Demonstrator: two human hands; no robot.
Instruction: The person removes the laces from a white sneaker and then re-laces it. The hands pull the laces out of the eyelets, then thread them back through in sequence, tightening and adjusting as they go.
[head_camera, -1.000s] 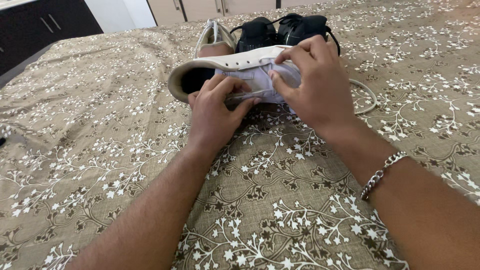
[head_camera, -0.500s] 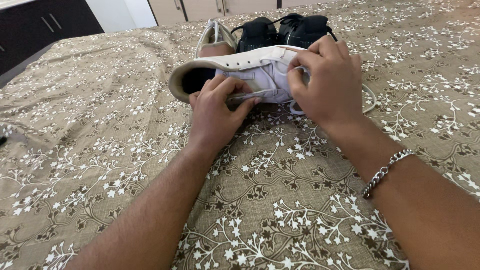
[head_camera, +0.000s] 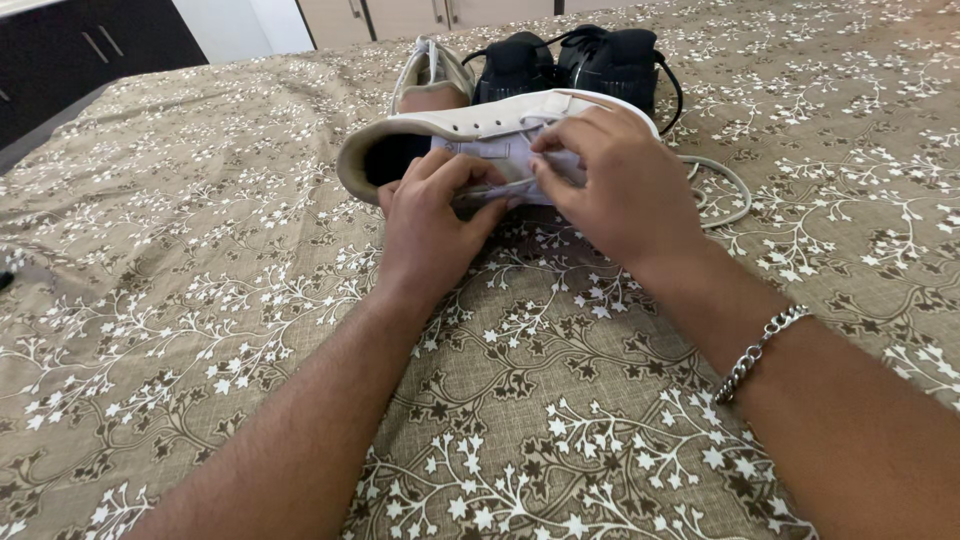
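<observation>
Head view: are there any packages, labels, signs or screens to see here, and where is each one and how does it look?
None can be seen. There are only shoes on a brown floral bedspread: a white sneaker on its side, held by the left hand and right hand, a second light shoe and two black shoes behind it.
</observation>
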